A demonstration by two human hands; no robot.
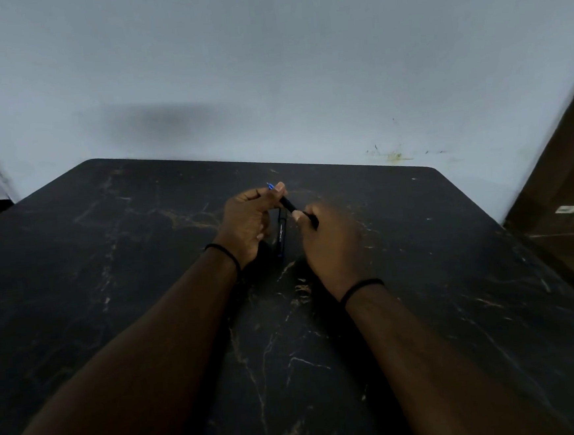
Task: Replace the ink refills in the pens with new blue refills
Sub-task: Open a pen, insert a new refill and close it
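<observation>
Both my hands hold one black pen [288,204] above the middle of the dark marble table [420,275]. My left hand [248,220] pinches its far end, where a blue tip [270,185] sticks out past the fingers. My right hand [328,238] grips the near end of the barrel. A second black pen [281,235] with white lettering lies on the table between the two hands, partly hidden by them. No loose refills show.
The table's far edge runs along a pale wall [266,64]. A brown wooden panel [569,195] stands at the right, beyond the table's right edge. Both wrists wear a black band.
</observation>
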